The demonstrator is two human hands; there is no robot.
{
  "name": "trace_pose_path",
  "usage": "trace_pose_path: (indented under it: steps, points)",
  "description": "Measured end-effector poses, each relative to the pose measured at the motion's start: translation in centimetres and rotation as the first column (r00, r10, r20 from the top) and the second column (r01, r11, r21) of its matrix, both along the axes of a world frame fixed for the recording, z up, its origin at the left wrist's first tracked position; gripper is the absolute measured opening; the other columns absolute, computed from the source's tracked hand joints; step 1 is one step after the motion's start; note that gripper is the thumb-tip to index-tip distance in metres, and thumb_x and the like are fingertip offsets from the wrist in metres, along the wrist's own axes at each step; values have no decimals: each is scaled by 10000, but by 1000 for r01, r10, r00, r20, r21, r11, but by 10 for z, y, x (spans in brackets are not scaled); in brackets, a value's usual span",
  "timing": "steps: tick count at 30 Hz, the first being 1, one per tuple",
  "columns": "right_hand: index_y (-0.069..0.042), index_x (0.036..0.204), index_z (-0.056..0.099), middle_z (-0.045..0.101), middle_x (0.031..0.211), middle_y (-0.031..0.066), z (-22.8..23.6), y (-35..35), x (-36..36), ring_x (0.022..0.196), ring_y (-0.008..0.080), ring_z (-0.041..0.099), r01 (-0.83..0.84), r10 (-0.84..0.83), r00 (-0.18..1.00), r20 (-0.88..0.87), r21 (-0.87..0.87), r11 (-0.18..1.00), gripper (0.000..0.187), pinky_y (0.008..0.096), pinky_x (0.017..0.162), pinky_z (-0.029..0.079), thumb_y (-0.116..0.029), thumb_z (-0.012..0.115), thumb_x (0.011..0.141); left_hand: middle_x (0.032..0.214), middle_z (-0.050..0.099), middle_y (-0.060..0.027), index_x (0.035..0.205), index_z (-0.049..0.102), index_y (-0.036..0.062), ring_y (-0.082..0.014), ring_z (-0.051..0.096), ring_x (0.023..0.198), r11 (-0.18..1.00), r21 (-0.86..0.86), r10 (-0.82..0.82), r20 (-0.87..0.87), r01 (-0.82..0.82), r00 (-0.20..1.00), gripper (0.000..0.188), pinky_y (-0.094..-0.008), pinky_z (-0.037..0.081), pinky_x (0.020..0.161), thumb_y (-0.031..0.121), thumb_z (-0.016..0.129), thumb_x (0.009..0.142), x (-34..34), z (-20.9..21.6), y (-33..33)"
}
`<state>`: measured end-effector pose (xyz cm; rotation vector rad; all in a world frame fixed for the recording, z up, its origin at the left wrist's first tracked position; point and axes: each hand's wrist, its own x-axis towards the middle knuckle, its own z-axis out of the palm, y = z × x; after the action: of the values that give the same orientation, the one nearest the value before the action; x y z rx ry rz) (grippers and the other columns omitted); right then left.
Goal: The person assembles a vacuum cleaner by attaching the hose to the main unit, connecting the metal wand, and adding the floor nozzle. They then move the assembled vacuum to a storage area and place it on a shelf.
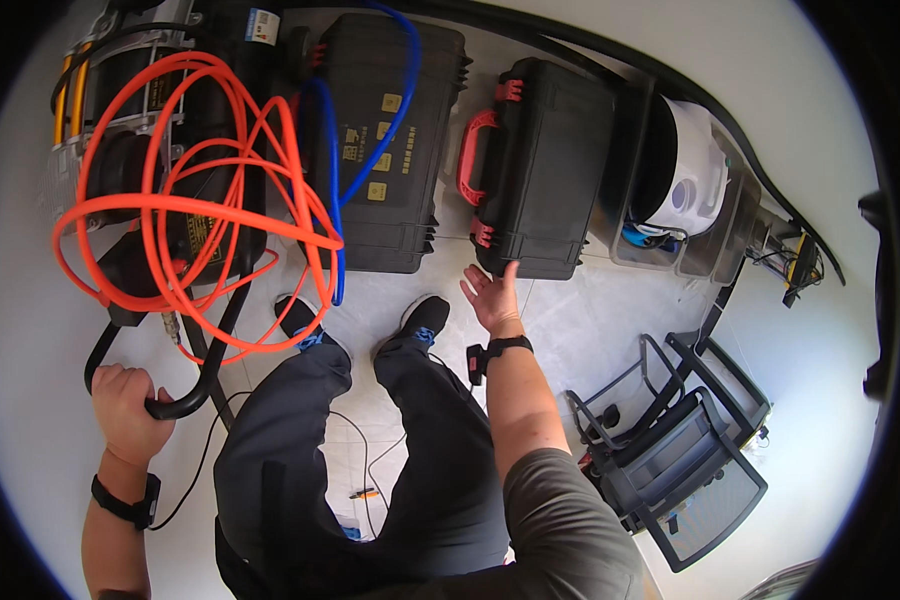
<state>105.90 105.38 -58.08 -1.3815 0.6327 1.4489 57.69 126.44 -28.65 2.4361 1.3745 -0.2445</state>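
My left hand (127, 408) is closed around the black curved handle bar (175, 400) of a wheeled machine (160, 150) at the left. A coiled orange hose (195, 205) lies over that machine. My right hand (493, 295) is held out in front of me with fingers spread, holding nothing, just short of the near edge of a black hard case (550, 170) with a red handle (470, 155). Both wrists wear dark bands. My legs in dark trousers and black shoes (425, 318) stand between the two hands.
A second black case (395, 140) with yellow labels lies on the tiled floor, a blue hose (345, 170) looped over it. A white round device (685, 170) sits in a clear bin at the right. A black mesh chair (675, 460) stands at lower right. Thin cables run across the floor.
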Motion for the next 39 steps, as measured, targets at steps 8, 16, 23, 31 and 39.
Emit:
trace_pose_path:
  steps: [8,16,23,31,39]
  points:
    - [-147,1385,344,436,1350,131,4,26,10,1197,304,453,274,-258,916,307,-11,962,865,459,1057,311,-714,536,760,553,432,-81,575,394,74,-295,423,567,1000,4,30,36,-30,999,231,-390,358,632,63,613,503,-4,1,1]
    - [-129,1451,198,319,1422,226,29,19,27,1329,414,269,-19,111,969,219,-385,923,993,567,1049,276,-760,495,744,555,478,-78,559,438,75,-290,470,581,999,5,44,27,-44,999,202,-379,365,644,85,633,513,-6,2,1]
    - [-54,1348,429,607,1118,173,131,-14,45,1011,268,581,-718,954,266,140,-632,294,734,384,831,463,-506,636,808,615,573,-97,601,527,75,-295,541,669,991,-44,126,61,-124,990,166,-380,398,689,98,650,492,-9,12,-1]
    - [-49,889,667,644,731,72,283,-67,47,689,163,581,-740,955,-254,156,-667,-87,235,328,636,479,-258,655,781,866,641,-111,811,626,38,-275,576,902,970,-182,143,-99,-160,985,245,-418,401,839,90,652,573,-7,31,-2]
    - [-24,865,652,658,790,130,353,-119,32,774,236,607,-775,943,-302,138,-611,-159,340,358,715,481,-360,644,821,1040,568,-142,1069,558,57,-347,503,1045,821,-130,571,216,-556,792,420,-458,385,936,164,669,679,0,70,-138]
